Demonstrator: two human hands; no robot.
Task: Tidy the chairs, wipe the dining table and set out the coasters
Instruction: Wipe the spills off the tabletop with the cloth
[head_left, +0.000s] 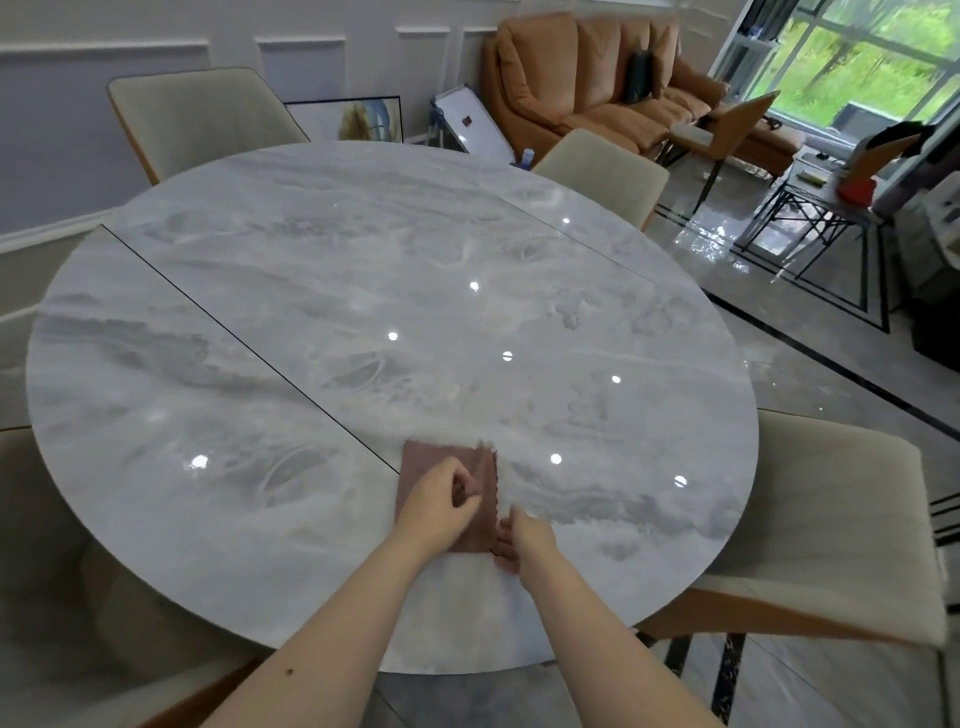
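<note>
Near the surface's (363, 291) front edge lies a brown cloth (441, 462); the left hand (441, 501) pinches its top, the right hand (522, 538) grips its right edge.

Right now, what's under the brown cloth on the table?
The brown cloth lies flat on the marble table near its front edge. Only tabletop shows around it; whatever is beneath is covered. The left hand holds it from above, and the right hand grips its near corner.

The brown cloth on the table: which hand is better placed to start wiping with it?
Left, probably. The left hand lies on top of the brown cloth, near its middle. The right hand only holds the cloth's near right corner, at the edge of it.
</note>
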